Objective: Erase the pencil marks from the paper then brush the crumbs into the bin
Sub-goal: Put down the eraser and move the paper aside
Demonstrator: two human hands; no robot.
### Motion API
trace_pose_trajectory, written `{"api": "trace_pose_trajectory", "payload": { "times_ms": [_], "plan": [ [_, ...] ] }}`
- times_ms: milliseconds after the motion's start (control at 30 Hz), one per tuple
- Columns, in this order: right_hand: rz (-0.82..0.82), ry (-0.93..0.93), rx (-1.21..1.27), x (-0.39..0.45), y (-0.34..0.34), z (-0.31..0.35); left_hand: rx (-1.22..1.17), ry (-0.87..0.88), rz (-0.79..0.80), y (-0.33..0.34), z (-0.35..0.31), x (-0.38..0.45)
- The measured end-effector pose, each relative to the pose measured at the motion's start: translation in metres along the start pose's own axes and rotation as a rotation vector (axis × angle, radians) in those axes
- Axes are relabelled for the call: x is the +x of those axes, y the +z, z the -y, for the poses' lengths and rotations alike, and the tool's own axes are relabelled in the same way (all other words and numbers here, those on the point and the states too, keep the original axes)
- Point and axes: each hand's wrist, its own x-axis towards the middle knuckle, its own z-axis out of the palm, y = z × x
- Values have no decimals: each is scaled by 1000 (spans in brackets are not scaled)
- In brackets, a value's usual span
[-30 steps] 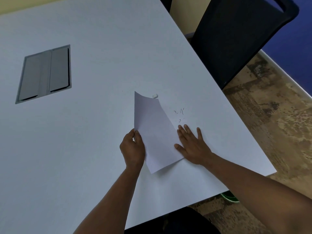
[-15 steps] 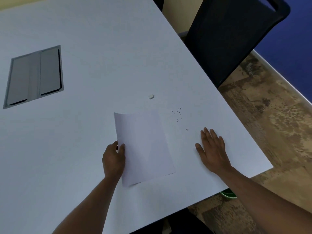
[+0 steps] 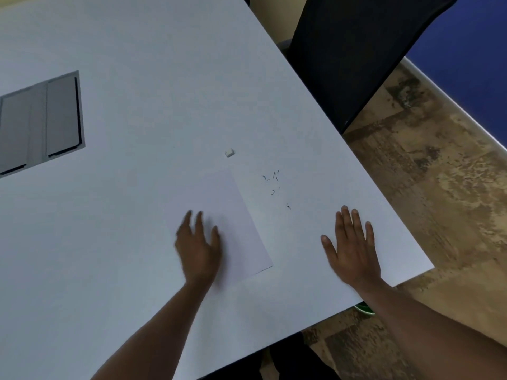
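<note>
A white sheet of paper (image 3: 230,215) lies flat on the white table (image 3: 137,78). My left hand (image 3: 199,245) rests on the sheet's near left part, fingers spread and blurred, holding nothing. To the right of the sheet dark eraser crumbs (image 3: 273,181) are scattered on the bare table. A small white eraser (image 3: 229,152) sits just beyond the sheet's far corner. My right hand (image 3: 352,249) lies flat and open on the table, near the crumbs and close to the table's right edge. A sliver of a green bin (image 3: 365,308) shows below the table edge.
A grey cable hatch (image 3: 41,122) is set into the table at the left. A black chair (image 3: 351,50) stands against the table's far right edge. Patterned brown floor (image 3: 439,187) lies to the right, with a blue wall behind it.
The left hand laid the lifted sheet flat to the left and let go of its edge. The right hand slid right, off the paper, uncovering the crumbs on the table.
</note>
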Motion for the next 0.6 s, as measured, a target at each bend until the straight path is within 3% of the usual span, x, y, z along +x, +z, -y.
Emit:
{"api": "trace_pose_trajectory", "payload": {
  "times_ms": [167,400,600],
  "plan": [
    [-45,-5,-1,1,2,0,82,296,215,64,-85,26],
    [-81,-5,8,2,5,-2,265,155,321,102,-137,77],
    [-106,-3,15,3,6,-2,208,272,436,116,-153,50]
  ]
}}
